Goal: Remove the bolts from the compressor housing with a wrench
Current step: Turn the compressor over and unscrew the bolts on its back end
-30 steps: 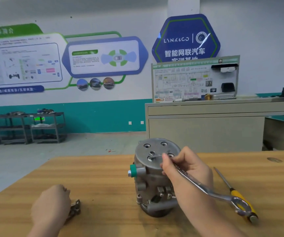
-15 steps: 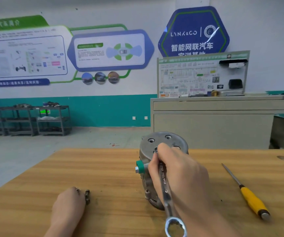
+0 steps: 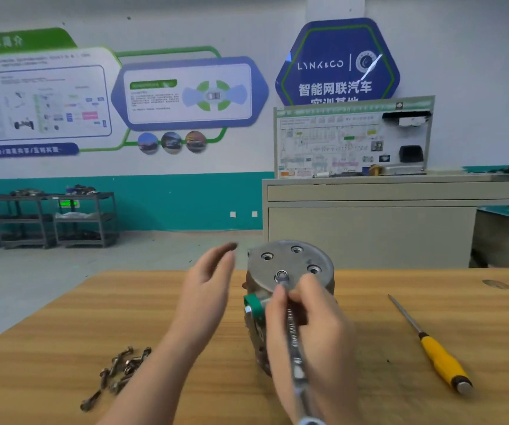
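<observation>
The grey metal compressor housing (image 3: 290, 265) stands on the wooden table (image 3: 63, 326), its round top face showing several bolt holes and a green cap (image 3: 254, 305) on its left side. My right hand (image 3: 311, 329) is shut on a silver wrench (image 3: 293, 342), whose ring end sits on a bolt (image 3: 281, 276) in the near part of the top face. My left hand (image 3: 207, 289) hovers open just left of the housing, fingers spread, touching nothing. Several removed bolts (image 3: 118, 372) lie in a loose pile on the table at the lower left.
A yellow-handled screwdriver (image 3: 431, 351) lies on the table to the right of the housing. A knot (image 3: 496, 284) marks the wood at the far right. Beyond the table stand a beige cabinet (image 3: 369, 222) and dark metal shelves (image 3: 48, 219) along the wall.
My left hand has risen from beside the bolt pile and moved up to the left side of the housing, open. The wrench has stayed upright on the bolt.
</observation>
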Demonstrator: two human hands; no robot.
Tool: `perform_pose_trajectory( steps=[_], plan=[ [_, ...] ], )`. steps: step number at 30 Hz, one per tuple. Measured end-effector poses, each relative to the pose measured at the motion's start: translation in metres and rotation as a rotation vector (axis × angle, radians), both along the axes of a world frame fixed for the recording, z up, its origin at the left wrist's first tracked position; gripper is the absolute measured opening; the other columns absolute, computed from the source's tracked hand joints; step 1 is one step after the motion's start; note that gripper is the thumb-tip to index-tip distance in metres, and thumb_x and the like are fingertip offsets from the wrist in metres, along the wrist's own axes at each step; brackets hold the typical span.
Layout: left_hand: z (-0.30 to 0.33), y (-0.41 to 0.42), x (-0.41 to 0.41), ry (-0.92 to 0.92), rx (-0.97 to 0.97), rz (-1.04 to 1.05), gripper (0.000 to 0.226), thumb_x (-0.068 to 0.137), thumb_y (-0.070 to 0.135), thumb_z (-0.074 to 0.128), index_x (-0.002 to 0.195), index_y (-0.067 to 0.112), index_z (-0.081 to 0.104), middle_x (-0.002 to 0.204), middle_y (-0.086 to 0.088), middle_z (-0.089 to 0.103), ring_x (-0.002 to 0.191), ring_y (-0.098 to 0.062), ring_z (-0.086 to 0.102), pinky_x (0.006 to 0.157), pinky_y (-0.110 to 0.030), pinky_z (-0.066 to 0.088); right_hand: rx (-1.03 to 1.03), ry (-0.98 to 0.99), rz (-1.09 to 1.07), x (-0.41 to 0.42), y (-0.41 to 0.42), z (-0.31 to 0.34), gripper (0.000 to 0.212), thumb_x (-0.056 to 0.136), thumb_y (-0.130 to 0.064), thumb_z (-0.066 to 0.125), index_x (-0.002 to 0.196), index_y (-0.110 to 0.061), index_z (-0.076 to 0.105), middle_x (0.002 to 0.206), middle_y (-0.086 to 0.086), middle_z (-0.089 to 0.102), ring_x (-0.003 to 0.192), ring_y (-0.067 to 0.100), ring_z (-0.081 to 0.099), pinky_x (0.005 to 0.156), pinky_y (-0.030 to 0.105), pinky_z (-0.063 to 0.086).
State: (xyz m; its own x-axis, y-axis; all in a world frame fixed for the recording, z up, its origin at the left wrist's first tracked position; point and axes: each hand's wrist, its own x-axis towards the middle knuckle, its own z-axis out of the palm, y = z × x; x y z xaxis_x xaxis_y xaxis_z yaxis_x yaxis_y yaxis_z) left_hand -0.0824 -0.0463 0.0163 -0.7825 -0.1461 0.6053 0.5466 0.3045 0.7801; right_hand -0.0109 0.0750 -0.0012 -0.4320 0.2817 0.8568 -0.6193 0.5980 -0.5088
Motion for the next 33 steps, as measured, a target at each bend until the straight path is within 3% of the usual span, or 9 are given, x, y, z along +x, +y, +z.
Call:
perform_pose_trajectory(
  steps=[3, 6, 10, 13, 18, 21, 23, 27, 33],
  plan=[
    [0.015, 0.034, -0.006, -0.019, -0.061, -0.167, 0.025, 0.097, 0.024, 0.053, 0.122, 0.026, 0.058, 0.12, 0.013, 0.061, 0.107, 0.013, 0.054, 0.089, -0.007, 0.043, -0.407, -0.109, 0.268, 0.007, 0.018, -0.001, 0.025, 0.076, -0.051, 0.066, 0.07, -0.027, 0.06, 0.059, -0.005, 0.066, 0.047, 0.003, 0.058, 0.044, 0.014, 0.044],
    [0.001, 0.043, -0.01, 0.08, -0.199, -0.013, 0.021, 0.096, 0.034, 0.054, 0.115, 0.032, 0.061, 0.118, 0.021, 0.058, 0.118, -0.004, 0.05, 0.107, -0.038, 0.038, -0.805, -0.175, 0.437, 0.006, 0.044, 0.003, 0.026, 0.068, -0.046, 0.073, 0.065, -0.02, 0.07, 0.057, 0.008, 0.066, 0.041, 0.013, 0.055, 0.036, 0.02, 0.038],
    [-0.022, 0.038, -0.003, 0.247, -0.027, 0.104, 0.02, 0.085, 0.058, 0.048, 0.1, 0.049, 0.057, 0.103, 0.032, 0.058, 0.104, 0.003, 0.053, 0.09, -0.031, 0.047, -1.205, -0.323, 0.678, -0.006, 0.082, 0.016, 0.024, 0.087, -0.029, 0.06, 0.071, -0.014, 0.07, 0.067, 0.004, 0.068, 0.051, 0.011, 0.061, 0.036, 0.019, 0.041],
    [-0.033, 0.033, -0.006, 0.117, 0.122, 0.017, 0.052, 0.069, 0.078, 0.054, 0.114, 0.054, 0.049, 0.114, 0.036, 0.051, 0.109, 0.009, 0.048, 0.083, -0.022, 0.044, -1.318, -0.315, 0.826, -0.021, 0.099, 0.028, 0.021, 0.096, -0.025, 0.053, 0.082, -0.01, 0.058, 0.072, 0.009, 0.07, 0.049, 0.01, 0.059, 0.041, 0.016, 0.046],
    [-0.047, 0.035, -0.014, -0.098, 0.137, -0.383, 0.092, 0.047, 0.078, 0.072, 0.128, 0.057, 0.034, 0.127, 0.038, 0.049, 0.12, 0.011, 0.048, 0.082, -0.007, 0.046, -1.174, -0.422, 0.661, -0.057, 0.117, 0.038, 0.019, 0.104, -0.016, 0.036, 0.092, -0.006, 0.046, 0.068, 0.012, 0.068, 0.039, 0.009, 0.051, 0.034, 0.016, 0.038],
    [-0.048, 0.04, -0.017, -0.094, 0.117, -0.402, 0.091, 0.048, 0.074, 0.076, 0.126, 0.064, 0.03, 0.118, 0.046, 0.05, 0.114, 0.018, 0.048, 0.078, -0.002, 0.045, -1.044, -0.595, 0.589, -0.079, 0.132, 0.052, 0.011, 0.104, -0.009, 0.029, 0.101, -0.006, 0.039, 0.072, 0.012, 0.059, 0.033, 0.009, 0.039, 0.028, 0.014, 0.025],
    [-0.049, 0.046, -0.016, -0.068, 0.117, -0.39, 0.081, 0.051, 0.064, 0.079, 0.116, 0.071, 0.031, 0.112, 0.046, 0.053, 0.108, 0.018, 0.052, 0.074, -0.001, 0.044, -0.958, -0.73, 0.574, -0.091, 0.139, 0.064, 0.014, 0.103, -0.006, 0.024, 0.106, -0.007, 0.037, 0.058, 0.01, 0.057, 0.028, 0.006, 0.032, 0.025, 0.014, 0.018],
    [-0.054, 0.054, -0.014, 0.018, 0.098, -0.284, 0.072, 0.052, 0.059, 0.079, 0.108, 0.071, 0.035, 0.11, 0.043, 0.055, 0.102, 0.018, 0.054, 0.073, -0.001, 0.044, -0.79, -1.028, 0.581, -0.112, 0.143, 0.085, 0.031, 0.1, -0.006, 0.021, 0.08, -0.004, 0.045, 0.034, 0.001, 0.036, 0.022, 0.005, 0.022, 0.023, 0.014, 0.013],
    [-0.057, 0.035, -0.023, -0.035, 0.195, -0.448, 0.084, 0.059, 0.055, 0.077, 0.133, 0.05, 0.037, 0.123, 0.026, 0.06, 0.115, 0.001, 0.058, 0.082, -0.015, 0.051, -0.051, -1.333, 0.288, -0.134, 0.094, 0.127, 0.032, 0.103, -0.009, 0.032, 0.074, -0.004, 0.043, 0.055, 0.008, 0.046, 0.025, 0.004, 0.03, 0.025, 0.01, 0.017]
  ],
)
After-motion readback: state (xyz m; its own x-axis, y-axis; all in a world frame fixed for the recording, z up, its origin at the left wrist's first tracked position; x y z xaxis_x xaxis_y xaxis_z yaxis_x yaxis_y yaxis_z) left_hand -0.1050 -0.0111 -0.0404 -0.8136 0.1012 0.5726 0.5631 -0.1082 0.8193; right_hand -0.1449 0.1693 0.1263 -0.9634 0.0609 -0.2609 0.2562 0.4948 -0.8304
